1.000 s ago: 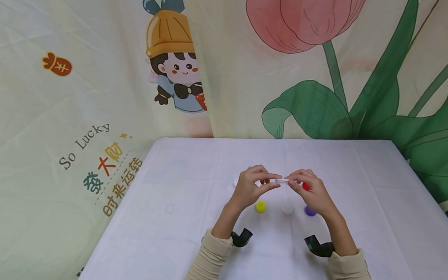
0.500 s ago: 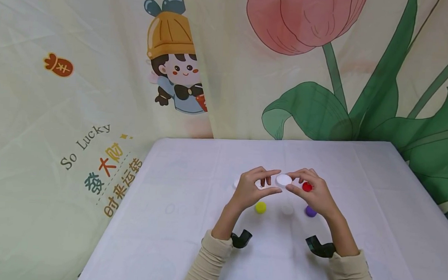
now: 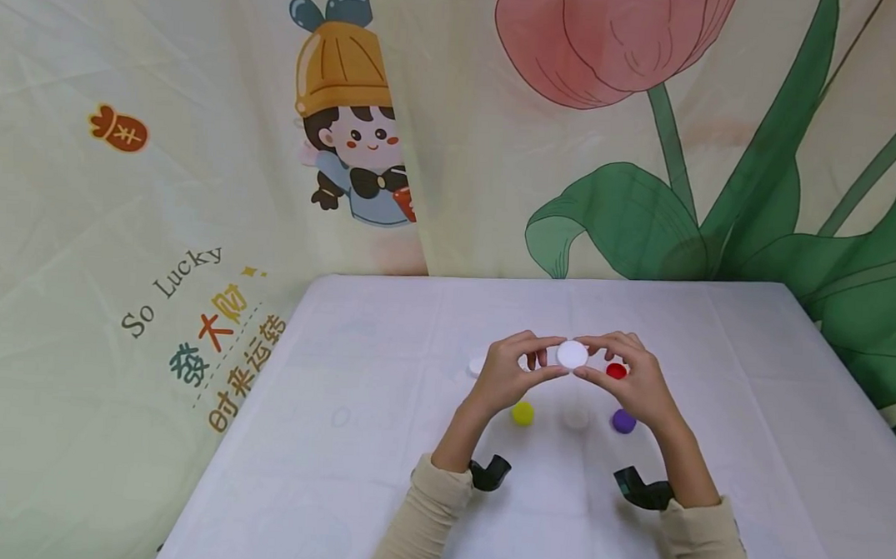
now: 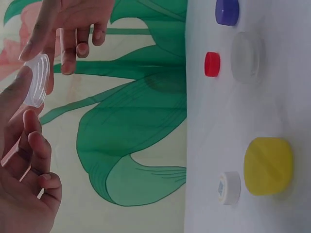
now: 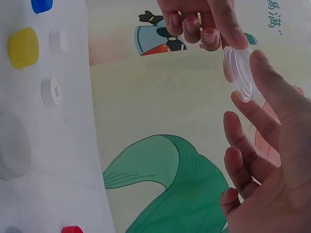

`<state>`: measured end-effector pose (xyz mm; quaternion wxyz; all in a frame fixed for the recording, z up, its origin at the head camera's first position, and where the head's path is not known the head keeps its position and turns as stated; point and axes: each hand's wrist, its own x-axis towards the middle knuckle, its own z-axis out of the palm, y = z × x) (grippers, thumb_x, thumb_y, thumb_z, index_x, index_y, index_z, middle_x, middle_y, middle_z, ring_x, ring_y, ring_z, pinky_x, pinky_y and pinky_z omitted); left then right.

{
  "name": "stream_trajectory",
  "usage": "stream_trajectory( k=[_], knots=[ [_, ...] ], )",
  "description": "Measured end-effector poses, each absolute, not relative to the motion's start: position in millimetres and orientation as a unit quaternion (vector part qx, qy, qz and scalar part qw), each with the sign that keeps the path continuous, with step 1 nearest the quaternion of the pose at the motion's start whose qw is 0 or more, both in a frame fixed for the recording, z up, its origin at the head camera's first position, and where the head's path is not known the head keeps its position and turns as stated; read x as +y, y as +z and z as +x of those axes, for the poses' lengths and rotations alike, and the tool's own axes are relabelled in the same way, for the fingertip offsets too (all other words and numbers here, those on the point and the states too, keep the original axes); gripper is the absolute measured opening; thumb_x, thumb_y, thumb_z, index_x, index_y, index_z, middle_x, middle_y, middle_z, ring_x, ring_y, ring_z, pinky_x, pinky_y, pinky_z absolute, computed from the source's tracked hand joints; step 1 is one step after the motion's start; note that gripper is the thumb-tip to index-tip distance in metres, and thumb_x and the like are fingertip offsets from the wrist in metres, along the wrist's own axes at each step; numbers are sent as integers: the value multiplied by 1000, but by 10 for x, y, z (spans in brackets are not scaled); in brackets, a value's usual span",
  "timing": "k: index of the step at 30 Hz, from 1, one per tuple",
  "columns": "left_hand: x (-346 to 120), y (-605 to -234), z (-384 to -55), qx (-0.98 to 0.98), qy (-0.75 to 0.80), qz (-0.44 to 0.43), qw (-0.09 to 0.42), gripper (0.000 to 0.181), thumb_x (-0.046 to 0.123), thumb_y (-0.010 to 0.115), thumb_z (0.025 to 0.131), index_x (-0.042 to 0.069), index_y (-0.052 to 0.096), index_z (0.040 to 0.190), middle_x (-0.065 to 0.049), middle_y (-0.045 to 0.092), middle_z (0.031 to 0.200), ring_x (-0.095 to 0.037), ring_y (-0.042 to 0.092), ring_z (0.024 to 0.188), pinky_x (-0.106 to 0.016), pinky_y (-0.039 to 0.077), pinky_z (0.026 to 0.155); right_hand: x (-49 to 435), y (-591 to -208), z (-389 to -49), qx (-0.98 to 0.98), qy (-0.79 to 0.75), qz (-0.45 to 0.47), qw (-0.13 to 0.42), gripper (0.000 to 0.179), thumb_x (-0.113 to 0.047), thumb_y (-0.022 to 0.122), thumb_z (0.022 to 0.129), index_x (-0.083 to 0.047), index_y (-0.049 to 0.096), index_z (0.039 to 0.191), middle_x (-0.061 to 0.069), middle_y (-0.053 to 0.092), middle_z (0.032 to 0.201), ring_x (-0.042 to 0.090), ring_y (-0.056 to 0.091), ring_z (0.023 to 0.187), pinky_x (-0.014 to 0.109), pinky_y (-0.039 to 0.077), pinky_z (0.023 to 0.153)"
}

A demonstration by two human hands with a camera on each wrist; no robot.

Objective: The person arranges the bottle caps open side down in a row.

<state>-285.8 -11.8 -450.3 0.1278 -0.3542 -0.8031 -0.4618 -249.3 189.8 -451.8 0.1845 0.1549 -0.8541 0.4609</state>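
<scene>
A round, clear-to-white plastic lid (image 3: pixel 572 354) with a ridged rim is held up above the table, its flat face towards the head camera. My left hand (image 3: pixel 510 367) pinches its left edge between thumb and index finger. On the opposite edge my right hand (image 3: pixel 630 375) pinches it the same way. Both wrist views show the lid (image 4: pixel 38 81) nearly edge-on between the fingertips, and the remaining fingers of each hand are loosely bent. Beyond the right fingers lies a red cap (image 3: pixel 617 371); below the hands lie a yellow cap (image 3: pixel 522 413) and a purple cap (image 3: pixel 624 421).
A translucent lid (image 3: pixel 575 416) sits on the white-covered table (image 3: pixel 364 476) between the yellow and purple caps. A white cap (image 3: pixel 477 366) lies left of the left hand. The right wrist view adds a blue cap (image 5: pixel 42 6) and a second white cap (image 5: pixel 51 92). Behind stands a printed curtain.
The lid has turned from edge-on to face the head camera and risen slightly. Half a second ago the left fingers were spread looser around it; now they pinch its edge.
</scene>
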Motion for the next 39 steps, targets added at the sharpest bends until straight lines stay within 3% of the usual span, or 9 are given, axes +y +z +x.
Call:
stream_trajectory(
  k=[5, 10, 20, 24, 39],
  knots=[
    [-31, -4545, -3006, -823, -443, -336, 120, 37, 27, 73, 73, 12, 67, 107, 4, 52, 67, -8, 46, 62, -17, 41, 55, 1918, -4600, -2608, -859, 451, 128, 206, 40, -29, 75, 71, -15, 65, 107, 2, 61, 92, 15, 42, 85, 33, 37, 66],
    [88, -4643, -3242, -865, -384, -314, 80, 40, 34, 71, 75, 16, 66, 110, 5, 53, 66, -7, 46, 62, -14, 38, 54, 1960, -4770, -2778, -877, 423, 87, 212, 42, -36, 72, 73, -13, 65, 107, 6, 60, 91, 19, 41, 85, 36, 35, 69],
    [245, -4893, -3462, -937, -217, -272, -37, 43, 42, 70, 73, 21, 66, 110, 8, 51, 63, -6, 44, 59, -16, 34, 52, 2060, -5168, -2975, -929, 345, 72, 113, 45, -44, 69, 74, -13, 66, 106, 11, 59, 92, 24, 41, 86, 42, 29, 76],
    [291, -4948, -3469, -946, -168, -275, -44, 41, 43, 71, 72, 22, 67, 108, 9, 52, 62, -6, 45, 58, -17, 34, 54, 2068, -5273, -2994, -939, 326, 68, 87, 43, -41, 70, 74, -13, 67, 106, 11, 59, 93, 25, 41, 87, 46, 29, 80],
    [359, -5059, -3413, -956, -59, -286, -39, 36, 42, 72, 71, 23, 70, 101, 9, 65, 76, -7, 54, 71, -23, 42, 73, 2020, -5412, -2992, -959, 261, 83, 71, 43, -43, 73, 69, -12, 70, 98, 12, 57, 100, 28, 42, 94, 47, 29, 82]
  ],
)
